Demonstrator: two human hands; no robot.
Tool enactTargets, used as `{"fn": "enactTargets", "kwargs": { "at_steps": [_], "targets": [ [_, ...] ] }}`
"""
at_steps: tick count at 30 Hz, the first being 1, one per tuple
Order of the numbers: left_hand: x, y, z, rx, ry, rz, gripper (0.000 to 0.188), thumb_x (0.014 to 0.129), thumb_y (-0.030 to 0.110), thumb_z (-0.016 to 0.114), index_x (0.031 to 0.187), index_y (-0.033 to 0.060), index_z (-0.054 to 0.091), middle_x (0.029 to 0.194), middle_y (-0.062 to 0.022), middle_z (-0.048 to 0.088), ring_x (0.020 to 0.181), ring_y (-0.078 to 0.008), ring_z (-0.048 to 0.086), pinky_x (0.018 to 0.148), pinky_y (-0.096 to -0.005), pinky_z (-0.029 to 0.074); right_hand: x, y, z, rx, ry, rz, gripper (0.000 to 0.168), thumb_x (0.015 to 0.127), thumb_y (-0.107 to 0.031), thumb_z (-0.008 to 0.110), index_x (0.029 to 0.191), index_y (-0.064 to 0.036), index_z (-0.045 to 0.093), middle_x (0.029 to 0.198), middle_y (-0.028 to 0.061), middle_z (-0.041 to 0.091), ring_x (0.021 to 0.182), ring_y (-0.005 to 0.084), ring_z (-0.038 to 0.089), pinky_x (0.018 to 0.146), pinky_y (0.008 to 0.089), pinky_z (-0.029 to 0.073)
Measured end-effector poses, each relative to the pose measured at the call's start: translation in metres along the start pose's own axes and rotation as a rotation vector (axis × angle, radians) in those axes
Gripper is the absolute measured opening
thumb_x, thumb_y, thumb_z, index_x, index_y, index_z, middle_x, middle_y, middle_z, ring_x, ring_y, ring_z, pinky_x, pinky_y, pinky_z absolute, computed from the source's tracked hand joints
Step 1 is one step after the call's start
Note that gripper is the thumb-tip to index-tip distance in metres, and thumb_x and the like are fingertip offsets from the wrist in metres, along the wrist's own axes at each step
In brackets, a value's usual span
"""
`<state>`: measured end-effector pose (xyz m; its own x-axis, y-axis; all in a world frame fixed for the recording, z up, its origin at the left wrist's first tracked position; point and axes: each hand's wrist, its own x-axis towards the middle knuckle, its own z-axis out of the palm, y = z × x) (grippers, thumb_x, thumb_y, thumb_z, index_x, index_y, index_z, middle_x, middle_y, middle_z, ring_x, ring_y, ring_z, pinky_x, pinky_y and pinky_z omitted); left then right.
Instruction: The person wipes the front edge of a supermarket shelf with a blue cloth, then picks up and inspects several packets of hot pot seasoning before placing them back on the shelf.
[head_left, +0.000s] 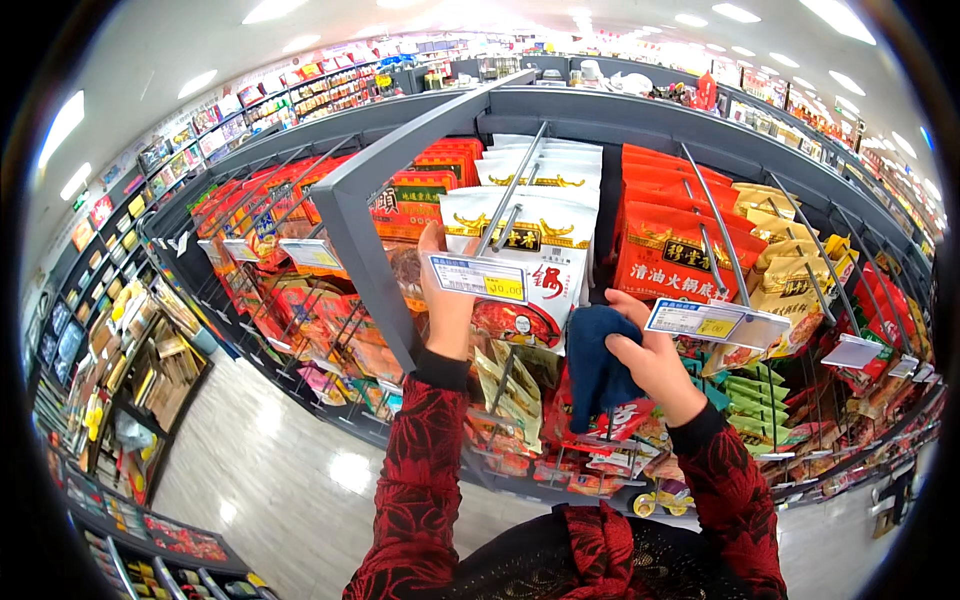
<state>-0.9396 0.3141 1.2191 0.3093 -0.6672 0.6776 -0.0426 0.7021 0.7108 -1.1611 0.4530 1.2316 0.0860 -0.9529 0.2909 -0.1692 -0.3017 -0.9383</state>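
Observation:
My left hand (448, 311) is at the left edge of a white hotpot-seasoning packet (559, 266), gripping its side. A clear price-tag holder (478, 279) hides part of that hand. The packet is the front one of a row hanging from a metal display hook (517, 176). In my right hand (660, 356) is a bunched dark blue cloth (600, 360), held against the packet's lower right corner. Red packets (675, 251) hang just beyond that hand, behind another price-tag holder (712, 324).
A grey rack post (367, 262) stands close left of my left forearm. Gold packets (784, 281) hang to the right, red-orange packets (300, 214) to the left. More packets (510, 397) fill the lower hooks. Wooden goods (165, 367) line a shelf across the aisle floor (262, 442).

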Motion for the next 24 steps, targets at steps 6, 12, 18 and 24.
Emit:
{"fn": "enactTargets", "kwargs": {
  "at_steps": [6, 12, 18, 24],
  "targets": [
    [0.032, -0.005, 0.013, -0.273, -0.226, -0.190, 0.035, 0.080, 0.011, 0.066, 0.108, -0.0022, 0.050, 0.090, -0.0066, 0.059, 0.075, -0.0105, 0.056, 0.064, -0.0238, 0.047, 0.064, 0.020, 0.003, -0.223, 0.277, -0.128, 0.068, 0.076, -0.027, 0.063, 0.129, 0.006, 0.033, 0.121, 0.0254, 0.048, 0.115, 0.0324, 0.047, 0.096, 0.0348, 0.036],
    [0.042, 0.002, 0.019, -0.257, -0.283, -0.380, 0.020, 0.082, 0.010, 0.064, 0.096, 0.0005, 0.055, 0.078, -0.0021, 0.060, 0.064, -0.0051, 0.054, 0.053, -0.0204, 0.043, 0.099, 0.019, 0.009, -0.148, 0.143, -0.403, 0.073, 0.078, -0.036, 0.068, 0.126, 0.008, 0.036, 0.117, 0.0231, 0.052, 0.107, 0.0261, 0.052, 0.092, 0.0323, 0.040],
    [0.046, 0.002, 0.020, -0.279, -0.294, -0.345, 0.021, 0.082, 0.009, 0.063, 0.099, -0.0005, 0.055, 0.082, -0.0019, 0.061, 0.068, -0.0060, 0.055, 0.059, -0.0211, 0.044, 0.110, 0.021, 0.005, 0.049, 0.008, -0.258, 0.042, 0.084, -0.026, 0.062, 0.108, 0.008, 0.051, 0.091, 0.0095, 0.060, 0.081, 0.0111, 0.052, 0.071, 0.0259, 0.043],
    [0.046, -0.005, 0.013, -0.382, -0.299, -0.328, 0.037, 0.079, 0.018, 0.067, 0.106, -0.0027, 0.051, 0.096, -0.0066, 0.059, 0.083, -0.0102, 0.055, 0.072, -0.0234, 0.044, 0.111, 0.012, 0.000, -0.097, 0.023, -0.278, 0.039, 0.085, -0.028, 0.061, 0.102, 0.007, 0.053, 0.084, 0.0076, 0.059, 0.076, 0.0102, 0.050, 0.065, 0.0239, 0.042]
  ]
}}
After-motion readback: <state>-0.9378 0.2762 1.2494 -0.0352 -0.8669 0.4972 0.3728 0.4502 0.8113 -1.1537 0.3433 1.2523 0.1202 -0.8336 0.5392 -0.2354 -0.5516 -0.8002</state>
